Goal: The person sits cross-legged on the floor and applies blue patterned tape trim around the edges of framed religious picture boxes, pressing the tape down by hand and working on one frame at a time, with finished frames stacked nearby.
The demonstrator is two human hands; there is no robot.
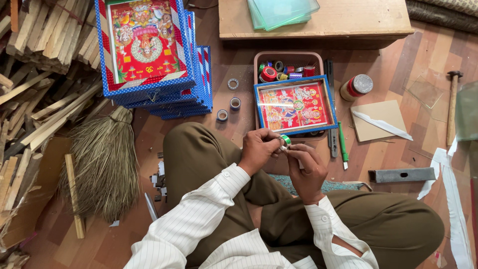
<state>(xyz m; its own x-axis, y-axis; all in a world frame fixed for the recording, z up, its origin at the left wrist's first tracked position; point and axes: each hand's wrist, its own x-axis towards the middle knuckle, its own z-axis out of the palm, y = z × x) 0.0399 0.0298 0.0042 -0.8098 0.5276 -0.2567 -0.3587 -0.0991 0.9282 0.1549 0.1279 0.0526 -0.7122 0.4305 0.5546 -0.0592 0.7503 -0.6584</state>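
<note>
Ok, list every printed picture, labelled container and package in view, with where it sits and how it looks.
Framed picture: on the floor before the hands, rectangular, red print, blue dotted border.
Stack of framed pictures: upper left, same red prints, blue-and-white dotted borders with red stripes.
Jar: right of the framed picture, lying tilted, red label, grey lid.
Tape box: behind the framed picture, pinkish, holding coloured rolls.
Green tape roll: between left hand and right hand.

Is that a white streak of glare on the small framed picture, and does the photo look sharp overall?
Head view: yes, a pale streak of reflected light crosses the glass of the small framed picture; light is soft and even, shadows faint. The left hand and right hand, holding a small green tape roll, look reasonably sharp. Edges bend slightly, as with a wide lens.
</note>
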